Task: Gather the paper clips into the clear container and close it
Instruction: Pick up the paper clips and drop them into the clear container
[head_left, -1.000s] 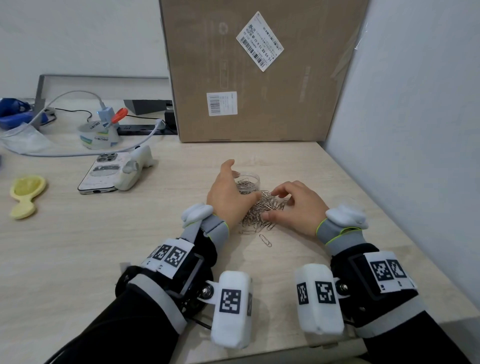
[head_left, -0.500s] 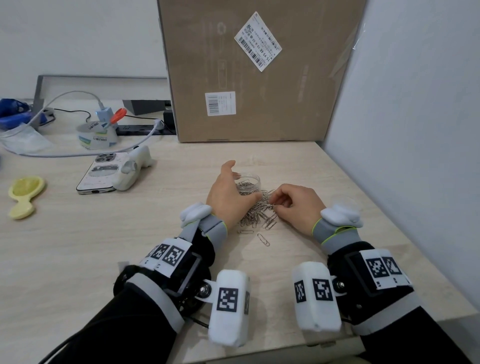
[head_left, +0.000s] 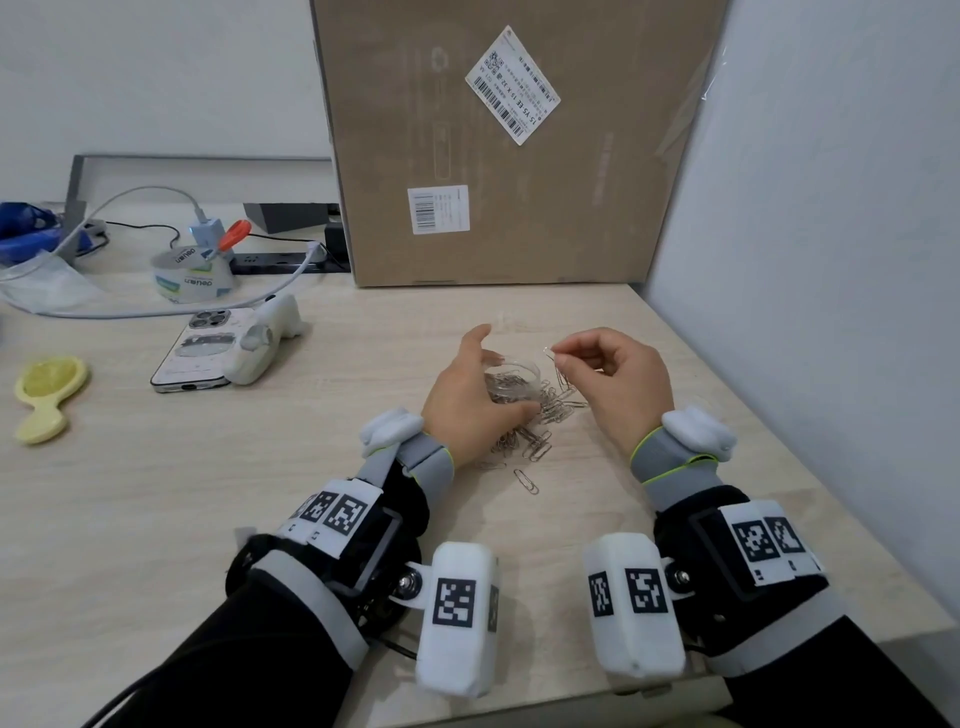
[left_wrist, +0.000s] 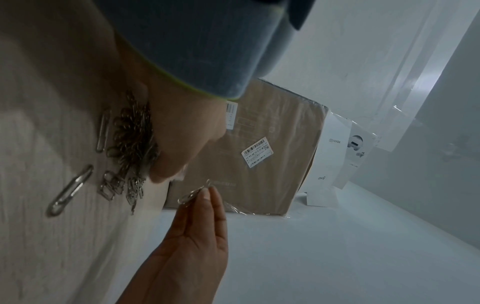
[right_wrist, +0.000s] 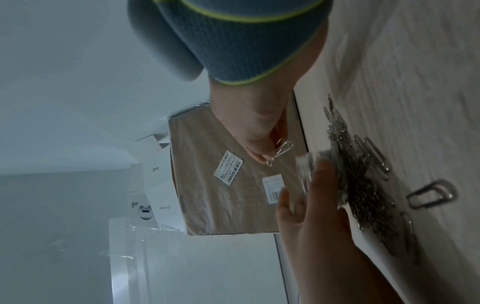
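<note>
A small clear container (head_left: 514, 378) with several paper clips in it stands on the wooden desk. My left hand (head_left: 493, 371) curls round it, thumb on the far side and fingers on the near side. Beside and in front of it lies a loose pile of silver paper clips (head_left: 543, 423), and one stray clip (head_left: 525, 481) lies nearer to me. My right hand (head_left: 556, 357) is raised just right of the container's rim and pinches a few dangling clips (head_left: 562, 376). The right wrist view shows the pinched clips (right_wrist: 282, 149) and the container (right_wrist: 309, 170) behind my left hand's fingers (right_wrist: 324, 181).
A large cardboard box (head_left: 509, 156) stands upright at the back of the desk, and a grey wall (head_left: 810, 260) closes off the right side. To the left lie a phone (head_left: 200, 353), a white gadget (head_left: 265, 340), a tape tub (head_left: 189, 275) and a yellow mirror (head_left: 49, 397).
My right hand has risen from the pile with clips pinched and moved up beside the container's rim. My left hand has stayed around the container.
</note>
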